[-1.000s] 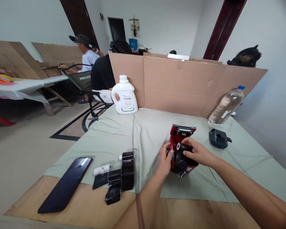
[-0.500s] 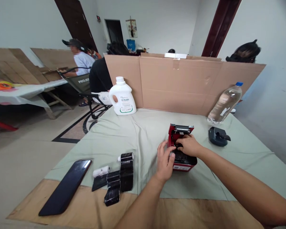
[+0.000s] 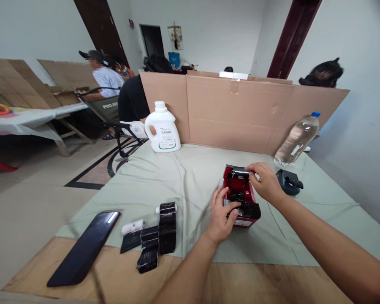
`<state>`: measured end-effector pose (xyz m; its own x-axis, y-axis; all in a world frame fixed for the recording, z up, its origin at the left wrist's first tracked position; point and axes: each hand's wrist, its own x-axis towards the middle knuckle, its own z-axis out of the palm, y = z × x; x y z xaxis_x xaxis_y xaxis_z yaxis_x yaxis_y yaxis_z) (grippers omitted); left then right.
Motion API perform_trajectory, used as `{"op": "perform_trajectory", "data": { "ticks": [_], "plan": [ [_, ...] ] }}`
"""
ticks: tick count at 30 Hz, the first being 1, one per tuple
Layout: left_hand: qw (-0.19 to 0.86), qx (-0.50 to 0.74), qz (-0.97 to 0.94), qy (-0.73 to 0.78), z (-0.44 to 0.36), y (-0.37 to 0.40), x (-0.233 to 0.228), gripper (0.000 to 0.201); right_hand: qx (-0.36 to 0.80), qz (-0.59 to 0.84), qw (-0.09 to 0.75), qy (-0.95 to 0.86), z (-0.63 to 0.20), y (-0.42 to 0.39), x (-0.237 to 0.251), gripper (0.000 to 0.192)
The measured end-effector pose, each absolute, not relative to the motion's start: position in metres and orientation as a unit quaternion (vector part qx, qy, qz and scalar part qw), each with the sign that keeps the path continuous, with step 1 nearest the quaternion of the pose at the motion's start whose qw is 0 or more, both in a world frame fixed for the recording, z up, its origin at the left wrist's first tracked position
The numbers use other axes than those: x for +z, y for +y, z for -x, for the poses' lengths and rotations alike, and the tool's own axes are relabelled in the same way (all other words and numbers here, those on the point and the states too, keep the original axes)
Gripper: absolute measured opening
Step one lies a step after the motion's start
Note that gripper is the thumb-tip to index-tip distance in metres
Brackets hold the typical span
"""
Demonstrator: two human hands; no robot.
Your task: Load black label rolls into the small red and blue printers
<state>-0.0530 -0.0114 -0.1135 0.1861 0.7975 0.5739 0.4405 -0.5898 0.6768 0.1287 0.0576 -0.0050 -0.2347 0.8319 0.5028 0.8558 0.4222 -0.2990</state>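
Hands on small red printer, which sits on the green cloth right of the table's middle, lid open, black front toward the near edge. Left hand curled against its near-left side, fingertips pressing the black front part; closed on the printer body, bracing it. Right hand at the far end, fingertips pinched on the metal bar at the lid's edge; whether it fully grips the bar cannot be told. Step judged: working on the open paper bay, lid end being handled. Next move likely needs the left hand to keep the body steady while the right works the lid.

Black ribbon strips and white paper roll near the front-left edge, phone beside them. Black cover piece just right of the right hand. Detergent jug and water bottle at the far edge against the cardboard screen
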Motion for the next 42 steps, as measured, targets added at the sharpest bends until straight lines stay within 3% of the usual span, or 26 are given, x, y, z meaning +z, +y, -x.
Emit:
{"op": "perform_trajectory", "data": {
  "ticks": [6,15,23,29,34,42],
  "plan": [
    [0.166,0.489,-0.748,0.417,0.052,-0.012,-0.114,0.035,-0.002,0.495,0.314,-0.81,-0.14,0.066,-0.032,0.039],
    [0.159,0.526,-0.731,0.404,0.053,-0.014,-0.114,0.029,0.005,0.465,0.37,-0.804,-0.138,0.008,-0.063,0.026],
    [0.176,0.483,-0.756,0.406,0.055,-0.01,-0.117,0.061,-0.003,0.408,0.42,-0.811,-0.139,-0.008,-0.097,0.03],
    [0.179,0.475,-0.751,0.424,0.052,-0.011,-0.115,0.054,-0.049,0.385,0.521,-0.76,-0.131,-0.004,-0.12,0.032],
    [0.171,0.492,-0.738,0.428,0.05,-0.01,-0.117,0.042,-0.056,0.388,0.522,-0.758,-0.131,-0.004,-0.121,0.031],
    [0.194,0.518,-0.724,0.411,0.049,-0.009,-0.124,0.042,-0.025,0.393,0.553,-0.735,-0.127,-0.005,-0.125,0.024]
  ]
}}
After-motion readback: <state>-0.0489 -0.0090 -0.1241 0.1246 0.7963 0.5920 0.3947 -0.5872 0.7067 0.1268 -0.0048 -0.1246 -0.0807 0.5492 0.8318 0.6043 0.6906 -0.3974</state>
